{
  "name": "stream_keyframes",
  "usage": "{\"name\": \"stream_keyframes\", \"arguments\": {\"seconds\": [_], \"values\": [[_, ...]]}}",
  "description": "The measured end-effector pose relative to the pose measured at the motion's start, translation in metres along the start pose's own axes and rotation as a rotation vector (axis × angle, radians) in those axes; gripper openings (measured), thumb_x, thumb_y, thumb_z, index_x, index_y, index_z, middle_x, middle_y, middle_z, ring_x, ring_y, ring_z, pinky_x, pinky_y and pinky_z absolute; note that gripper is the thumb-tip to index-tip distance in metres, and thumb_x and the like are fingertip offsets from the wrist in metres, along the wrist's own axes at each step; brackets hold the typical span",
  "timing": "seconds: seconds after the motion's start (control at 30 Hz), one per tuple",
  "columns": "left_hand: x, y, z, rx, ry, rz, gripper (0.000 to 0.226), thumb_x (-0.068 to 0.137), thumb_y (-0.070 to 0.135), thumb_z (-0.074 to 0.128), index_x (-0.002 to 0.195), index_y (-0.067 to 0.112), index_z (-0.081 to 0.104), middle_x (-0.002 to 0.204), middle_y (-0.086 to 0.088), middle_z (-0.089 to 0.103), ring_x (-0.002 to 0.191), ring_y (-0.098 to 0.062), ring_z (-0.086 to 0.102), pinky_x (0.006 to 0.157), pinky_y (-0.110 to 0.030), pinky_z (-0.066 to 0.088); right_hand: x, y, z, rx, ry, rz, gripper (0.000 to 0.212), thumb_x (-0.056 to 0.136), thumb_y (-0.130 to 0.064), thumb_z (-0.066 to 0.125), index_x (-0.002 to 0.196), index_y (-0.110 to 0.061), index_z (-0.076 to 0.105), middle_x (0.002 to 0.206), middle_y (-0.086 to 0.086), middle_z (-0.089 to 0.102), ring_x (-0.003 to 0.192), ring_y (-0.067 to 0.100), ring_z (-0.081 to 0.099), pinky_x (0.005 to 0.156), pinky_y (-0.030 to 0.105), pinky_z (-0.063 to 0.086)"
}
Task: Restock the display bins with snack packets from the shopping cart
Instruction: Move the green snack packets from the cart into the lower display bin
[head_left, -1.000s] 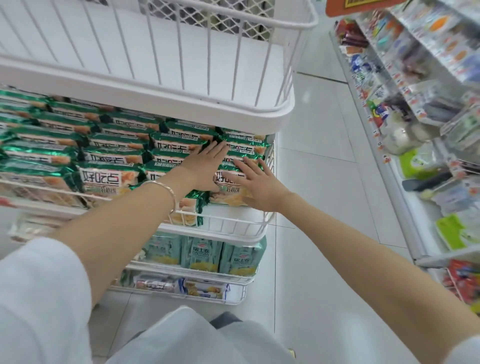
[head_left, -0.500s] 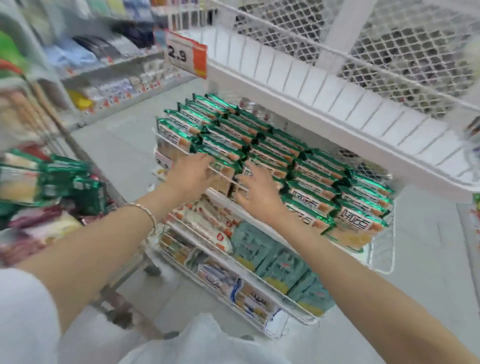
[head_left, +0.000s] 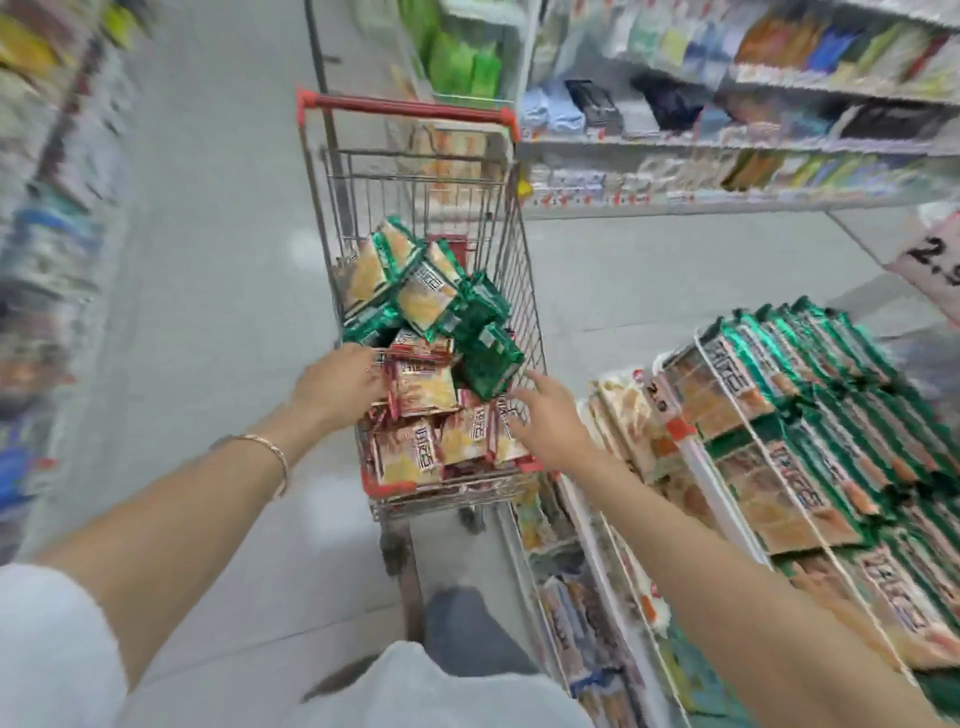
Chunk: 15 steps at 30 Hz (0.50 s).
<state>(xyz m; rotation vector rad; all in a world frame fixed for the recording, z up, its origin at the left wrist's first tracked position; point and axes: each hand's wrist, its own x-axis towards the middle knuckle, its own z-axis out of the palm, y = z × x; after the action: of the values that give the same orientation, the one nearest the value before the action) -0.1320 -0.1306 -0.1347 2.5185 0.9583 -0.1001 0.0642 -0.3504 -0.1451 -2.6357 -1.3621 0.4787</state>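
A wire shopping cart with a red handle stands in the aisle ahead, filled with green snack packets at the back and red snack packets at the front. My left hand is at the left edge of the red packets; its fingertips are hidden behind them. My right hand reaches over the cart's right rim with fingers straight, touching the red packets there. The white wire display bin on the right holds rows of green packets.
Lower bins under the display hold other snack packets. A price sign hangs at the right. Stocked shelves line the back right, and blurred shelves line the left. Grey floor lies left of the cart.
I have turned left from the display bin to the cart. Both hands left the green packets in the bin and now reach into the cart at the red packets.
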Motion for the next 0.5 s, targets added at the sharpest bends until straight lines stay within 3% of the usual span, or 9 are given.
{"name": "stream_keyframes", "arguments": {"seconds": [0.07,0.13,0.2,0.27,0.33,0.37,0.4,0.5], "values": [[-0.002,-0.024,-0.010,-0.053,0.018,-0.093,0.050,0.085,0.044,0.045,0.117,0.011,0.063,0.117,-0.015,0.063,0.113,-0.037,0.060,0.094,-0.048,0.050,0.032,-0.016,0.012,-0.021,-0.062,-0.034,0.046,0.093,-0.029,0.061,0.138,-0.019,0.058,0.159,0.014,0.031,0.145,0.036,0.029,0.120,0.045,0.023],[0.004,-0.045,-0.016,-0.111,0.038,-0.177,0.043,0.092,0.032,0.049,0.121,0.004,0.062,0.124,-0.018,0.061,0.120,-0.037,0.056,0.100,-0.046,0.046,0.065,-0.032,0.019,-0.036,-0.121,-0.052,0.047,0.094,-0.032,0.060,0.140,-0.020,0.055,0.160,0.014,0.030,0.146,0.036,0.030,0.120,0.046,0.025],[0.016,-0.062,-0.021,-0.140,0.062,-0.242,0.035,0.095,0.022,0.055,0.125,0.006,0.060,0.129,-0.017,0.058,0.123,-0.035,0.054,0.102,-0.043,0.044,0.101,-0.046,0.021,-0.035,-0.158,-0.078,0.051,0.094,-0.033,0.061,0.142,-0.021,0.052,0.160,0.013,0.030,0.146,0.035,0.031,0.121,0.047,0.025],[0.034,-0.076,-0.025,-0.176,0.085,-0.317,0.038,0.095,0.024,0.057,0.130,0.010,0.057,0.135,-0.014,0.054,0.122,-0.033,0.055,0.102,-0.041,0.044,0.140,-0.060,0.019,0.023,-0.164,-0.101,0.054,0.095,-0.031,0.061,0.145,-0.017,0.048,0.158,0.013,0.033,0.143,0.031,0.037,0.119,0.045,0.029],[0.052,-0.088,-0.032,-0.231,0.106,-0.396,0.039,0.096,0.027,0.057,0.133,0.013,0.055,0.138,-0.011,0.052,0.120,-0.030,0.056,0.101,-0.040,0.044,0.181,-0.079,0.010,0.233,-0.179,-0.060,0.055,0.096,-0.028,0.062,0.147,-0.012,0.044,0.149,0.010,0.045,0.114,0.024,0.061,0.097,0.038,0.049],[0.061,-0.091,-0.036,-0.259,0.112,-0.438,0.039,0.096,0.028,0.056,0.134,0.015,0.055,0.138,-0.010,0.051,0.119,-0.029,0.056,0.100,-0.040,0.044,0.201,-0.090,0.003,0.382,-0.194,0.001,0.056,0.097,-0.028,0.062,0.147,-0.010,0.042,0.141,0.009,0.051,0.092,0.020,0.066,0.079,0.033,0.055],[0.071,-0.095,-0.040,-0.292,0.118,-0.479,0.039,0.096,0.028,0.056,0.134,0.015,0.055,0.137,-0.010,0.052,0.117,-0.028,0.057,0.099,-0.040,0.044,0.221,-0.102,-0.002,0.505,-0.217,0.066,0.057,0.098,-0.029,0.061,0.147,-0.009,0.039,0.136,0.008,0.054,0.084,0.022,0.068,0.071,0.032,0.056],[0.096,-0.103,-0.049,-0.435,0.171,-0.584,0.037,0.095,0.024,0.057,0.131,0.015,0.057,0.136,-0.007,0.054,0.112,-0.026,0.057,0.096,-0.037,0.045,0.282,-0.129,-0.008,0.606,-0.259,0.170,0.063,0.098,-0.032,0.062,0.148,-0.005,0.036,0.137,0.017,0.057,0.114,0.034,0.063,0.094,0.042,0.052]]}}
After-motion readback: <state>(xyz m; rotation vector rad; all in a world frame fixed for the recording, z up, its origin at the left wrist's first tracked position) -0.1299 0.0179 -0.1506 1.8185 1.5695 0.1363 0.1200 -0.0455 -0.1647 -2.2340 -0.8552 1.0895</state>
